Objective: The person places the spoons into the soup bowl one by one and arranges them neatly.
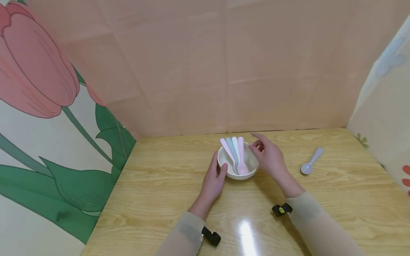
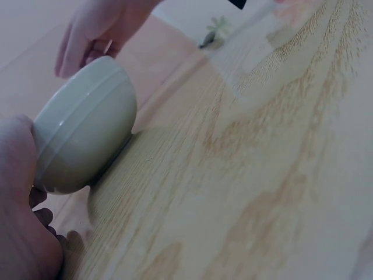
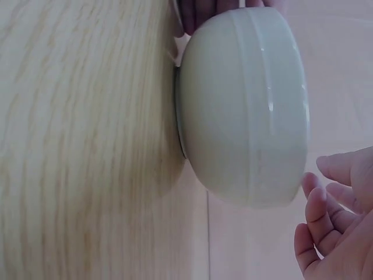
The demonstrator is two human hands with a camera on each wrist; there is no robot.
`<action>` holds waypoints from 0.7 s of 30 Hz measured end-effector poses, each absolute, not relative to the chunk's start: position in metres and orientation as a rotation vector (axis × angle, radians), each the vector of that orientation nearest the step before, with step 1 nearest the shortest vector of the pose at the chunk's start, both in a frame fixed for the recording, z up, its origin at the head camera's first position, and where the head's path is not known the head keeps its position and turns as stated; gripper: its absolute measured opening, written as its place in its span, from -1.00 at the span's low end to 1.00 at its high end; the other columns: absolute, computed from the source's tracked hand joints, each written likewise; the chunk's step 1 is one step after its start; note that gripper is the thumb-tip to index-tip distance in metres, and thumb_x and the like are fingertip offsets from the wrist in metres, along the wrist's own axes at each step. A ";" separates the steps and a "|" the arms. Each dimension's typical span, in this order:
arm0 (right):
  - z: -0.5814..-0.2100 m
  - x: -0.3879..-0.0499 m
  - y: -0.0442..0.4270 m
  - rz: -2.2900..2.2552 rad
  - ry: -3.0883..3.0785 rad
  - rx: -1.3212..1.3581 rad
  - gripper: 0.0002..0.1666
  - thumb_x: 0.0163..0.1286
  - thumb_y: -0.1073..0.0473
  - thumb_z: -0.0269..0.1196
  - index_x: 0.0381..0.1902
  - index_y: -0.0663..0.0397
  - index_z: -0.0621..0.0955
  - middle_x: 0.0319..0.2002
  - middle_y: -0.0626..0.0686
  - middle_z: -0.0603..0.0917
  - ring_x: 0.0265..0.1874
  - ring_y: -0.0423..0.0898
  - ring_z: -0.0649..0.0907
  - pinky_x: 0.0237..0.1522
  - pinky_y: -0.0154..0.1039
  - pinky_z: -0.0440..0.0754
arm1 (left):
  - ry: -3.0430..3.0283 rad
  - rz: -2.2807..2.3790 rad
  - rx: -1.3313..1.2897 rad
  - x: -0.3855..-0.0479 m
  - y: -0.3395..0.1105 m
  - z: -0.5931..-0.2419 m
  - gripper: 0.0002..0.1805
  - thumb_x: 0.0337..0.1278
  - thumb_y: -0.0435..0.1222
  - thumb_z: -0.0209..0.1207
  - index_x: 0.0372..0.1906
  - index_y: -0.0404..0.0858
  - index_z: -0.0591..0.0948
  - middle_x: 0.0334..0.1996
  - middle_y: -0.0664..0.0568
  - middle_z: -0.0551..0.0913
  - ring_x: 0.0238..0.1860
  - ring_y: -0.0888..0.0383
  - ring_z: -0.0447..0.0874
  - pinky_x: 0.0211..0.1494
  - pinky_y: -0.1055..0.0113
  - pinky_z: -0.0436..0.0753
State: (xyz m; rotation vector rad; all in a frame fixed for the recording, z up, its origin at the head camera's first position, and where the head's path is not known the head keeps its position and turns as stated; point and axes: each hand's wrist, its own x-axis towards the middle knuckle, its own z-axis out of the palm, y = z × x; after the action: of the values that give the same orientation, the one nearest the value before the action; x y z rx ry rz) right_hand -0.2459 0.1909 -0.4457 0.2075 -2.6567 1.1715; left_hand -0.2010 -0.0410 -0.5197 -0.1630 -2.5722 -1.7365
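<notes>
A cream-white bowl (image 1: 252,163) stands upright on the table, with several small utensils leaning in it, handles toward the back. A pink spoon (image 1: 242,168) lies on top; beside it are white, teal and pink handles (image 1: 226,147). My left hand (image 1: 213,182) holds the bowl's left side, thumb at the rim and fingers around the wall. Beside the right rim hovers my right hand (image 1: 271,156), loosely bent fingers holding nothing; the right wrist view shows its fingers (image 3: 317,213) close to the rim. Both wrist views hide the bowl's inside.
A pale lavender spoon (image 1: 306,169) lies on the wooden table (image 1: 153,192), right of the bowl. A pinkish sheet (image 1: 192,71) hangs behind the table's back edge. Flower-printed panels flank the left and right sides.
</notes>
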 end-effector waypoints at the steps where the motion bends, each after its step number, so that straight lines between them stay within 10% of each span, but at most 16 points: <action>1: -0.445 -0.245 0.192 1.180 -2.657 0.199 -0.40 0.71 0.13 0.30 0.59 0.11 0.50 -0.04 0.19 0.76 -0.15 0.10 0.65 -0.23 -0.10 0.56 | -2.571 -1.737 -0.162 -0.201 -0.041 -0.520 -0.22 0.78 0.12 0.00 0.84 0.24 -0.02 0.76 0.18 0.13 0.73 0.10 0.11 0.74 0.02 0.19; 21: -0.433 -0.231 0.225 1.171 -2.519 0.111 -0.36 0.72 -0.04 0.29 0.61 0.02 0.50 -0.06 0.16 0.77 -0.20 0.04 0.64 -0.36 -0.25 0.53 | -2.576 -1.738 -0.170 -0.201 -0.044 -0.523 -0.23 0.78 0.12 -0.01 0.84 0.24 -0.03 0.76 0.23 0.11 0.72 0.18 0.08 0.74 0.09 0.17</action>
State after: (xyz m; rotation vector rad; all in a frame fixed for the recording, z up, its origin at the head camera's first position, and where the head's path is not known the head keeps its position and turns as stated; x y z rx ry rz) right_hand -0.2315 0.2252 -0.4326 0.1110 -2.5194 1.1712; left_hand -0.2010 -0.0437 -0.5226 -0.1696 -2.5761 -1.7384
